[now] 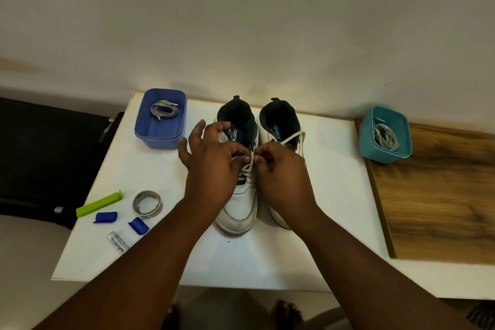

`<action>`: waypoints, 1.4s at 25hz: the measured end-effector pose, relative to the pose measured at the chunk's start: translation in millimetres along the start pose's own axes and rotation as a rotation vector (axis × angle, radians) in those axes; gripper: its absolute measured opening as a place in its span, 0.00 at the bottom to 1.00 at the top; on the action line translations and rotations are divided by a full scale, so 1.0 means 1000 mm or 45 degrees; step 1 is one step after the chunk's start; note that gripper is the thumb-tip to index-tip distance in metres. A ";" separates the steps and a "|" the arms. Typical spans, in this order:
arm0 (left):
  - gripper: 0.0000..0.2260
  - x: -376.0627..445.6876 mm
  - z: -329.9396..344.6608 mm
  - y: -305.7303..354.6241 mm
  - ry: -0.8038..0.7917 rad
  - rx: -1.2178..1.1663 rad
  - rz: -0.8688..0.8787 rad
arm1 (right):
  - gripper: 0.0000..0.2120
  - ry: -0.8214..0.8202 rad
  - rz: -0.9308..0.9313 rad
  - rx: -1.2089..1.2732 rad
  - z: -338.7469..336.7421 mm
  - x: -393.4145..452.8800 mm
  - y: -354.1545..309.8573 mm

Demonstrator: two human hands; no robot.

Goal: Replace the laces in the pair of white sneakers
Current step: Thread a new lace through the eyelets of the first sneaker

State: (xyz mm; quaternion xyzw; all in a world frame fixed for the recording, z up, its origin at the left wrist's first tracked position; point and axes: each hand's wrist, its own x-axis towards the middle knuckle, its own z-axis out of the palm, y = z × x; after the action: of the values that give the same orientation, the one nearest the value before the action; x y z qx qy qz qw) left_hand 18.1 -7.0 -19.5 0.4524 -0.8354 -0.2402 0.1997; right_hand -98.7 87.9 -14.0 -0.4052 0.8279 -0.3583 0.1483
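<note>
On the white surface (321, 222), both hands work one lace over the sneakers.
Left hand (211, 166) and right hand (284, 177) each pinch the white lace (251, 163) above the left sneaker (239, 211) (toes toward the person); the right sneaker (278, 126) stands just beside it.

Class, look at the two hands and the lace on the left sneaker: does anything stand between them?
Nothing visible does. The left hand and right hand both already pinch the white lace over the left sneaker.
</note>
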 end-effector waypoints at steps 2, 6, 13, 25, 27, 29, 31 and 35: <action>0.03 0.000 0.001 -0.001 0.002 -0.015 -0.002 | 0.05 0.024 -0.080 -0.116 0.002 -0.002 0.000; 0.03 0.000 0.001 -0.001 -0.018 -0.059 -0.028 | 0.06 0.013 -0.152 -0.221 -0.001 -0.001 0.001; 0.08 0.000 0.000 -0.003 -0.101 0.080 -0.006 | 0.06 0.077 -0.076 -0.395 -0.006 -0.002 -0.003; 0.19 -0.003 -0.007 -0.005 -0.202 0.067 0.032 | 0.06 0.552 -0.068 -0.164 -0.047 0.021 0.003; 0.27 -0.004 -0.010 -0.008 -0.254 0.141 0.079 | 0.05 0.798 -0.043 0.231 -0.062 0.028 0.007; 0.33 -0.004 -0.010 -0.010 -0.281 0.217 0.109 | 0.08 0.636 -0.121 0.095 -0.057 0.022 0.003; 0.37 -0.003 -0.008 -0.012 -0.289 0.249 0.108 | 0.13 0.251 -0.244 -0.240 -0.037 0.011 0.001; 0.38 -0.003 -0.009 -0.016 -0.290 0.256 0.097 | 0.08 0.043 -0.361 -0.677 -0.022 0.008 -0.001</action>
State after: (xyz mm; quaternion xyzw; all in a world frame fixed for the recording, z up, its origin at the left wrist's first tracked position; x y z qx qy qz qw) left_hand 35.3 -14.4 -21.6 0.4081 -0.8889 -0.1972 0.0663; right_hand -115.0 91.4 2.5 -0.5352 0.8303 -0.1528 -0.0283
